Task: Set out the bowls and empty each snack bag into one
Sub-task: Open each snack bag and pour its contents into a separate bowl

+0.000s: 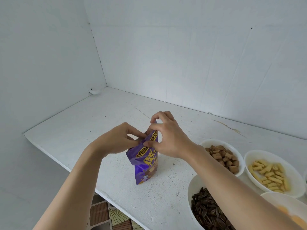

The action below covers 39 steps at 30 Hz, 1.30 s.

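Observation:
A purple snack bag [144,165] with yellow lettering stands upright on the white table [69,130], near its middle. My left hand [116,138] pinches the bag's top edge from the left. My right hand [166,138] pinches the same top edge from the right, fingers curled over it. To the right stand white bowls: one with brown square snacks [223,156], one with yellow stick snacks [270,173], one with dark seeds [207,211] partly hidden under my right forearm, and one at the lower right [285,208] with orange pieces, mostly cut off.
White walls close the table in at the back and left. The table's front edge runs diagonally at lower left, with patterned floor tiles [106,216] below it. The left half of the table holds nothing but a small white blob [94,92] in the far corner.

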Each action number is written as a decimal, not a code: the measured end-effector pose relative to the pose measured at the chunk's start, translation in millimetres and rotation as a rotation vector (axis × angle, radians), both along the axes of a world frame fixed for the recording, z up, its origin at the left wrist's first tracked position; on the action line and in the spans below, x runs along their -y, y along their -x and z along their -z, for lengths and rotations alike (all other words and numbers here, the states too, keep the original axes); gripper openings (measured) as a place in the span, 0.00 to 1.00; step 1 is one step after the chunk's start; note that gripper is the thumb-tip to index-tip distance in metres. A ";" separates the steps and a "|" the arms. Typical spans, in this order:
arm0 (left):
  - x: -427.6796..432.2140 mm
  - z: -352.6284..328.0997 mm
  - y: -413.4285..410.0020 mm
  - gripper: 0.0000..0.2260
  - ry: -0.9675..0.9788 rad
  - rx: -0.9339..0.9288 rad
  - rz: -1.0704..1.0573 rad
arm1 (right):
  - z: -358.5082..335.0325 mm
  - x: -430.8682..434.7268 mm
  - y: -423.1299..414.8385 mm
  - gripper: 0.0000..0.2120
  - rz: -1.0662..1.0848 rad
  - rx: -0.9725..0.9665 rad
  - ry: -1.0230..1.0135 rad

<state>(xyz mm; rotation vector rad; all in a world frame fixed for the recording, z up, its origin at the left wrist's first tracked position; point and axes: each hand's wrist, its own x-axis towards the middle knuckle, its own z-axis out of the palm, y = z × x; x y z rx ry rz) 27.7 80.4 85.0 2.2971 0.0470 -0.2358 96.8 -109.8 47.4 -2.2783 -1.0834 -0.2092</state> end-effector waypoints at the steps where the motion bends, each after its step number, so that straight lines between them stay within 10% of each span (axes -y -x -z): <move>1: -0.7 0.4 -0.6 0.16 -0.006 0.001 0.017 | -0.2 0.0 1.0 0.14 0.002 0.021 0.010; 13: -3.4 15.1 -12.3 0.16 -0.122 0.293 -0.294 | -10.9 12.9 -6.9 0.12 -0.082 -0.128 0.120; 39: 16.4 16.8 -11.4 0.18 0.121 0.268 -0.276 | -16.0 22.5 7.0 0.10 -0.080 -0.066 0.147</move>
